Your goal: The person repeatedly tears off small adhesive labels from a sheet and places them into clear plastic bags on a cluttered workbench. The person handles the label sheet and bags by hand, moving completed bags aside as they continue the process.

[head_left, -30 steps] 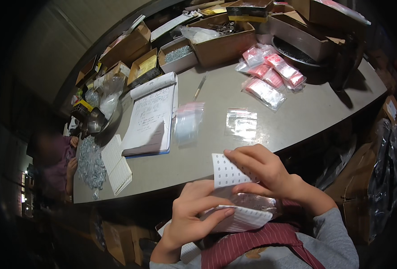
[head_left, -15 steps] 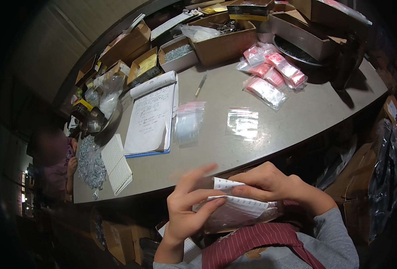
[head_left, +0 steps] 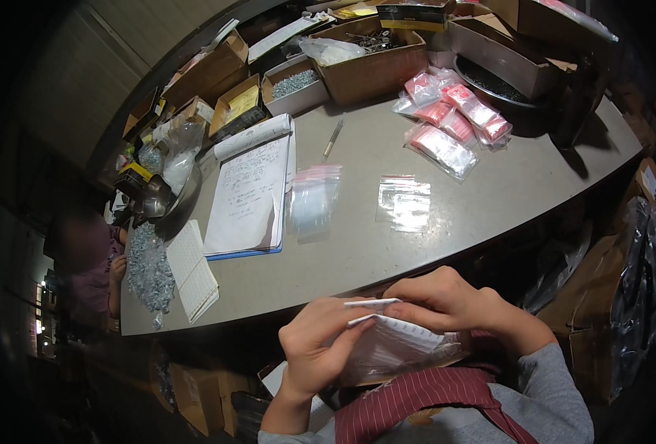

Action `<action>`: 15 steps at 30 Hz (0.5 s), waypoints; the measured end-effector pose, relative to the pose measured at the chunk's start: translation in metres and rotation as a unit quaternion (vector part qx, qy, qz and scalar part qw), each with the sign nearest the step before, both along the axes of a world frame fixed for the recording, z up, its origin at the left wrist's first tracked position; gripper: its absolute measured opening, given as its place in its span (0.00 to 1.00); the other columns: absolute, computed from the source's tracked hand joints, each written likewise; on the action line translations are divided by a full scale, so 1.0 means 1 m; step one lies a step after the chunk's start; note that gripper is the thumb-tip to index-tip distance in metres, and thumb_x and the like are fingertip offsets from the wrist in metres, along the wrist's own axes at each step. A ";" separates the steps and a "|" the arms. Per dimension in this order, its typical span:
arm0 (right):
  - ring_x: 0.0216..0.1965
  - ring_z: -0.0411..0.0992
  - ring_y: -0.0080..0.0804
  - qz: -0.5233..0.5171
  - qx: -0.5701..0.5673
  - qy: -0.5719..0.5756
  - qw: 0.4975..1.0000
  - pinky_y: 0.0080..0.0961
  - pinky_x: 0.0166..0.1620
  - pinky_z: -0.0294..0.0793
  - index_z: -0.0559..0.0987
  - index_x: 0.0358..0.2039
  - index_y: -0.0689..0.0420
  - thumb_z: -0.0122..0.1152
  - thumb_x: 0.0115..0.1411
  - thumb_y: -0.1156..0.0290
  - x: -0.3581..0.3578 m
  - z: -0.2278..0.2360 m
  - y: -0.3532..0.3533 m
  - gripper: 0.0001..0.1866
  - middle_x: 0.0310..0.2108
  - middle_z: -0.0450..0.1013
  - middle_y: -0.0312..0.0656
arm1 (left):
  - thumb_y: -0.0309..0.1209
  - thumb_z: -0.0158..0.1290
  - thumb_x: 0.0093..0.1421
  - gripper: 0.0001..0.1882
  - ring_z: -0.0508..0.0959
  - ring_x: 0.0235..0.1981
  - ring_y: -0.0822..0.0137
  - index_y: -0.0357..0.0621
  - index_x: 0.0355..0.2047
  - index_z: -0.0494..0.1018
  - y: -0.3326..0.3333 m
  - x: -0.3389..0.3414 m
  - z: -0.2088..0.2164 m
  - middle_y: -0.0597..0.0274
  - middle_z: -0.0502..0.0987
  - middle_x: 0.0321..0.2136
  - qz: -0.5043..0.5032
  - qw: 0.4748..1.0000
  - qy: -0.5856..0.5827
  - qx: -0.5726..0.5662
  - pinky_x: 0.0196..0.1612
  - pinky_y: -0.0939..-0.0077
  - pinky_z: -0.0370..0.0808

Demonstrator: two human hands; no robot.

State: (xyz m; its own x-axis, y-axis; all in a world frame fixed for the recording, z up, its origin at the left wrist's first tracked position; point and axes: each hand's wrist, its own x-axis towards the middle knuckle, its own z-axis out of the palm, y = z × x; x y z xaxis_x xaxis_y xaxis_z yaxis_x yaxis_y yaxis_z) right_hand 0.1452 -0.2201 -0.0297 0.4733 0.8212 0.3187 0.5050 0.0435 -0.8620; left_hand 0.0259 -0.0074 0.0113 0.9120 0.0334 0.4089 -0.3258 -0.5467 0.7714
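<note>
Close to my body, I hold white label sheets (head_left: 411,334) printed with rows of small marks. My left hand (head_left: 314,344) pinches their left side between thumb and fingers. My right hand (head_left: 440,297) is closed on the upper edge, where one folded piece stands apart from the sheet below. Clear plastic (head_left: 376,361) shows underneath the sheets, over my lap. Its contents are hard to make out. On the table ahead lie a small pile of clear zip bags (head_left: 404,203) and another stack of zip bags with red tops (head_left: 315,200).
A notepad (head_left: 248,200), a pen (head_left: 333,140) and a heap of small metal parts (head_left: 150,270) lie on the table. Bundled pink bags (head_left: 453,122) sit at the back right. Cardboard boxes (head_left: 372,70) line the far edge. Another person's hand (head_left: 118,268) is at left.
My left fingers, raised and spread before, have come down onto the label sheets. The upper piece of the sheets has tipped flatter. My right hand has hardly moved.
</note>
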 end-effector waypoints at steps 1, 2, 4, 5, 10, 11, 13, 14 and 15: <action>0.29 0.79 0.38 -0.009 0.002 0.010 1.000 0.31 0.35 0.77 0.84 0.49 0.55 0.64 0.66 0.68 0.001 0.000 -0.001 0.13 0.29 0.79 0.47 | 0.18 0.67 0.51 0.11 0.84 0.36 0.59 0.37 0.37 0.86 0.001 0.000 0.000 0.54 0.86 0.35 0.013 1.000 0.003 0.000 0.42 0.70 0.79; 0.29 0.79 0.37 -0.013 0.006 0.023 1.000 0.30 0.35 0.77 0.84 0.48 0.56 0.64 0.65 0.69 0.003 0.000 -0.002 0.12 0.30 0.79 0.47 | 0.18 0.67 0.52 0.11 0.84 0.34 0.59 0.37 0.37 0.85 0.001 -0.001 0.000 0.54 0.86 0.34 0.026 1.000 0.006 0.000 0.41 0.71 0.79; 0.29 0.79 0.35 -0.021 0.015 0.048 0.999 0.28 0.36 0.77 0.85 0.46 0.57 0.64 0.65 0.69 0.006 0.000 -0.004 0.11 0.31 0.80 0.47 | 0.17 0.66 0.52 0.11 0.84 0.33 0.60 0.36 0.37 0.85 0.004 -0.001 -0.001 0.54 0.86 0.33 0.026 1.000 0.012 -0.011 0.39 0.72 0.79; 0.30 0.79 0.34 -0.020 0.013 0.053 0.998 0.28 0.36 0.77 0.85 0.45 0.57 0.64 0.64 0.70 0.005 -0.001 -0.004 0.11 0.31 0.80 0.46 | 0.17 0.66 0.52 0.11 0.84 0.32 0.62 0.36 0.37 0.85 0.005 -0.002 -0.003 0.53 0.86 0.33 0.014 1.000 0.016 -0.022 0.39 0.73 0.78; 0.30 0.79 0.29 -0.017 -0.006 0.079 0.997 0.27 0.35 0.77 0.85 0.44 0.58 0.64 0.62 0.72 0.004 -0.008 -0.004 0.11 0.32 0.81 0.45 | 0.17 0.66 0.54 0.11 0.83 0.31 0.67 0.35 0.39 0.86 0.003 -0.002 -0.011 0.52 0.85 0.32 0.017 0.994 0.067 -0.081 0.36 0.77 0.77; 0.30 0.79 0.28 -0.033 0.000 0.078 0.996 0.26 0.35 0.77 0.85 0.44 0.58 0.65 0.61 0.72 0.004 -0.007 -0.003 0.11 0.32 0.82 0.44 | 0.17 0.66 0.54 0.11 0.83 0.31 0.68 0.35 0.39 0.86 0.004 -0.002 -0.012 0.52 0.85 0.32 0.028 0.995 0.062 -0.075 0.36 0.77 0.77; 0.30 0.79 0.25 -0.062 0.013 0.076 0.995 0.25 0.35 0.78 0.85 0.43 0.58 0.65 0.61 0.72 0.005 -0.005 -0.002 0.10 0.32 0.82 0.43 | 0.17 0.65 0.55 0.11 0.82 0.32 0.69 0.35 0.40 0.86 0.005 -0.002 -0.013 0.53 0.85 0.32 0.042 0.994 0.054 -0.080 0.36 0.78 0.77; 0.31 0.79 0.24 -0.062 0.010 0.104 0.993 0.24 0.35 0.78 0.85 0.43 0.59 0.65 0.61 0.73 0.006 -0.008 -0.004 0.10 0.33 0.82 0.42 | 0.17 0.65 0.55 0.11 0.83 0.32 0.69 0.35 0.40 0.86 0.007 -0.001 -0.014 0.54 0.86 0.32 0.045 0.993 0.053 -0.092 0.36 0.79 0.77; 0.31 0.79 0.23 -0.062 0.007 0.133 0.989 0.24 0.35 0.78 0.85 0.43 0.59 0.66 0.61 0.73 0.007 -0.014 -0.006 0.10 0.33 0.83 0.42 | 0.16 0.65 0.55 0.11 0.83 0.32 0.70 0.34 0.40 0.86 0.008 -0.001 -0.015 0.54 0.86 0.32 0.047 0.992 0.052 -0.104 0.36 0.79 0.77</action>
